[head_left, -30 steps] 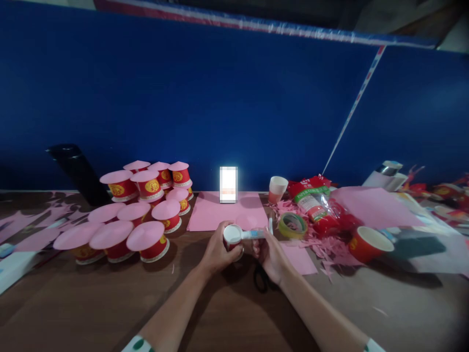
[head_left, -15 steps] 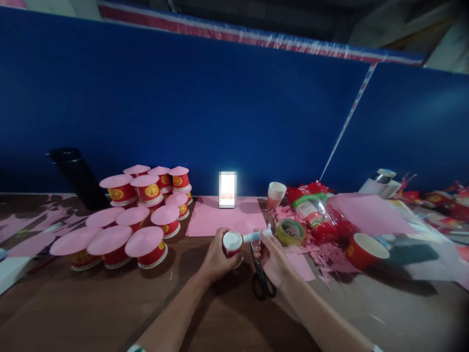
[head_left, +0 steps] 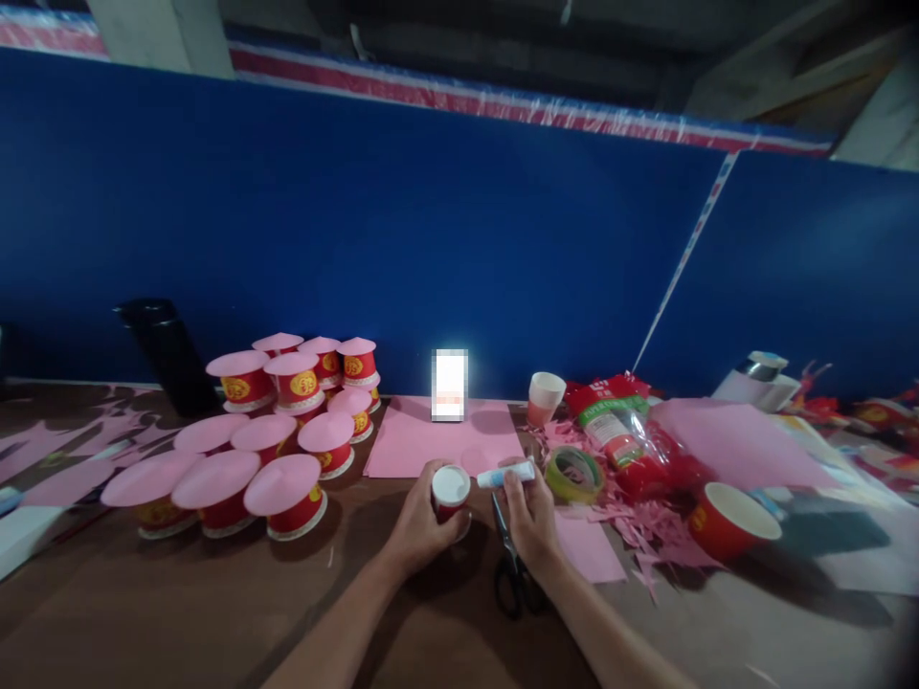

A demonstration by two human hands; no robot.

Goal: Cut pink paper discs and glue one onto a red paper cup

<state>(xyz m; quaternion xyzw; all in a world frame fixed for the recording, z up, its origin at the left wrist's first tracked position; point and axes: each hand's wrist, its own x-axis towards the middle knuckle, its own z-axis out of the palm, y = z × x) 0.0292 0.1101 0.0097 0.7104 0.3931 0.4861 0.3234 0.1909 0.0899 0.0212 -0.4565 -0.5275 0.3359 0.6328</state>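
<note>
My left hand [head_left: 425, 517] is wrapped round a small red paper cup [head_left: 451, 486] turned base up, its white base facing me. In my right hand [head_left: 529, 517] is a white and blue glue stick [head_left: 506, 474], lying sideways with its left end close to the cup's rim but apart from it. Black-handled scissors [head_left: 508, 579] lie on the table below my right hand, partly hidden by it. Behind my hands is a stack of pink paper [head_left: 402, 435]. A round pink paper piece [head_left: 477, 461] rests near its front edge.
To the left stand several red cups topped with pink paper cones [head_left: 283, 483], some stacked, beside a black bottle [head_left: 168, 359]. On the right are a tape roll [head_left: 574, 474], pink shreds [head_left: 646, 522], a red plastic packet [head_left: 617, 431] and an open red cup [head_left: 732, 522]. A phone [head_left: 450, 385] leans behind.
The glue stick has turned a little in my right hand, and more of it shows. Both hands sit slightly lower in the picture, as the whole view has shifted. The left hand keeps its cup.
</note>
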